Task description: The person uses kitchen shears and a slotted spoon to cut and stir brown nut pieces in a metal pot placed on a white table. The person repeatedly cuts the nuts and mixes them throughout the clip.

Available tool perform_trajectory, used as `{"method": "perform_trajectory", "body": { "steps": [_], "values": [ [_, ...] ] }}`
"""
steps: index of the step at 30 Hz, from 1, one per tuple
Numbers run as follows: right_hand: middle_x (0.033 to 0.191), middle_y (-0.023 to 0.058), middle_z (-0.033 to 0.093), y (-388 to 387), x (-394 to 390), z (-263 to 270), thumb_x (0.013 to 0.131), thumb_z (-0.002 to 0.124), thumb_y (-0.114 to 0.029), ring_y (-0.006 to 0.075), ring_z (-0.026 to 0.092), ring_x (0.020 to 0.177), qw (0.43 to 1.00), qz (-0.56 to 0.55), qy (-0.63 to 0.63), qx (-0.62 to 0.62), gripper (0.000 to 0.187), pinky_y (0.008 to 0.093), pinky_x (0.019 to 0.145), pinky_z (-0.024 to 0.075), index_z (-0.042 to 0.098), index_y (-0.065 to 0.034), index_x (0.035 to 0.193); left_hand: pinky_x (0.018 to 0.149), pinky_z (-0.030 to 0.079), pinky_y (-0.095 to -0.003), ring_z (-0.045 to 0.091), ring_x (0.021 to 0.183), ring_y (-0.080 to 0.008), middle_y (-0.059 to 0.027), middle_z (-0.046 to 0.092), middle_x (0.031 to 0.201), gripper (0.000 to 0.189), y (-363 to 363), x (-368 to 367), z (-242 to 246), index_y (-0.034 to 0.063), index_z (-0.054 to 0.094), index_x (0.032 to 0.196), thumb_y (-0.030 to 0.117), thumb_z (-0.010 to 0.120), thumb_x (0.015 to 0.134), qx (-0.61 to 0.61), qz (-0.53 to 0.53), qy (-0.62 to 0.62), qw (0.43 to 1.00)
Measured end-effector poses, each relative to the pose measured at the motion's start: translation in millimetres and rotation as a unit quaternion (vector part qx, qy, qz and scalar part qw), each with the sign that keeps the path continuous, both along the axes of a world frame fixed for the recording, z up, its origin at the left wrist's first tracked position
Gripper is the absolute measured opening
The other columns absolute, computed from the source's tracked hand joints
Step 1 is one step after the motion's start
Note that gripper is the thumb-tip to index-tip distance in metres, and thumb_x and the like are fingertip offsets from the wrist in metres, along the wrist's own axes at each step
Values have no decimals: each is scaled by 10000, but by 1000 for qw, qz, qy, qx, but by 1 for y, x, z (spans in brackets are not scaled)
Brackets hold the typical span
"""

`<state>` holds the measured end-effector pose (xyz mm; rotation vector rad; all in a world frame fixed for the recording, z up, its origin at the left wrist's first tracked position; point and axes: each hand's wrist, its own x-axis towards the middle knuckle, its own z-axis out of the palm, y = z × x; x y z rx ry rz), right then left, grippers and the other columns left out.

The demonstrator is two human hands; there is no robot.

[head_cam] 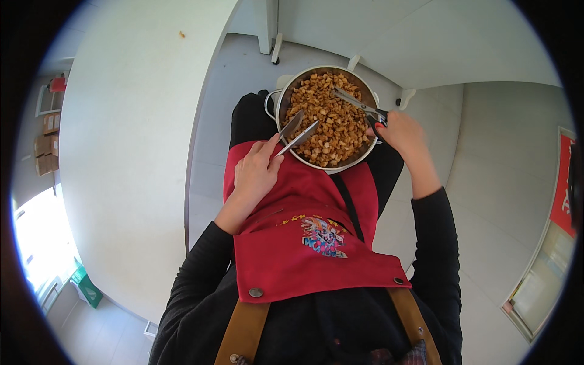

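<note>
A round metal pot (312, 163) with side handles sits between my knees, filled with small browned chunks of food (326, 109) that look like diced meat. In my left hand (257, 171) is a pair of metal tongs (302, 137), its two arms apart and its tips over the food at the pot's near left. My right hand (405, 132) grips scissors (356, 100) with dark, red-lined handles. Their blades reach over the food from the right rim, spread slightly at the tips. Nothing is visibly caught in the tongs or the blades.
A large white table (132, 137) curves along my left, with a small brown crumb (182, 34) on it. White panels on wheeled feet (277, 49) stand ahead. A red apron (315, 255) covers my lap. Cardboard boxes (45, 146) are at far left, a red sign (563, 187) at far right.
</note>
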<state>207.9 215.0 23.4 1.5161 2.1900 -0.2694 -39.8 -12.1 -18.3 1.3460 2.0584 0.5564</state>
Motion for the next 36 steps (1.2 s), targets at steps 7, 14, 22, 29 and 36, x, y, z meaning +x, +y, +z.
{"method": "perform_trajectory", "body": {
  "steps": [7, 14, 22, 29, 36],
  "values": [
    [980, 180, 727, -8, -33, -23, 776, 755, -598, 363, 704, 968, 998, -6, 18, -52, 624, 458, 812, 563, 726, -9, 981, 780, 548, -478, 672, 943, -351, -103, 649, 1129, 478, -2, -3, 1, 145, 561, 1390, 223, 653, 928, 13, -4, 8, 1000],
    [969, 175, 721, -19, 10, -21, 780, 760, -527, 348, 708, 944, 999, 27, 30, 1, 545, 438, 824, 560, 718, -18, 970, 781, 550, -469, 672, 944, -354, -103, 649, 1146, 476, -3, -3, -2, 137, 562, 1387, 228, 653, 929, 18, -9, 11, 1000],
    [943, 199, 715, -3, 18, -37, 776, 770, -561, 373, 690, 945, 999, -33, 33, 19, 604, 472, 787, 550, 693, 1, 982, 785, 536, -434, 661, 937, -329, -99, 653, 1130, 482, 3, 7, 5, 131, 568, 1388, 225, 662, 924, 21, -26, 6, 999],
    [947, 141, 717, -15, 32, -18, 726, 776, -632, 322, 703, 947, 997, 6, 63, 50, 669, 440, 817, 553, 706, -9, 959, 798, 548, -466, 666, 977, -353, -112, 649, 1156, 474, -1, 3, 7, 122, 565, 1381, 230, 652, 928, 10, -26, 8, 1000],
    [982, 158, 717, -6, 23, -3, 744, 784, -598, 344, 693, 971, 999, -48, 7, -4, 614, 455, 807, 552, 710, -46, 1003, 796, 548, -467, 664, 974, -352, -111, 648, 1149, 471, -2, 4, 11, 120, 567, 1379, 234, 652, 929, 14, -31, 19, 999]
  ]
}}
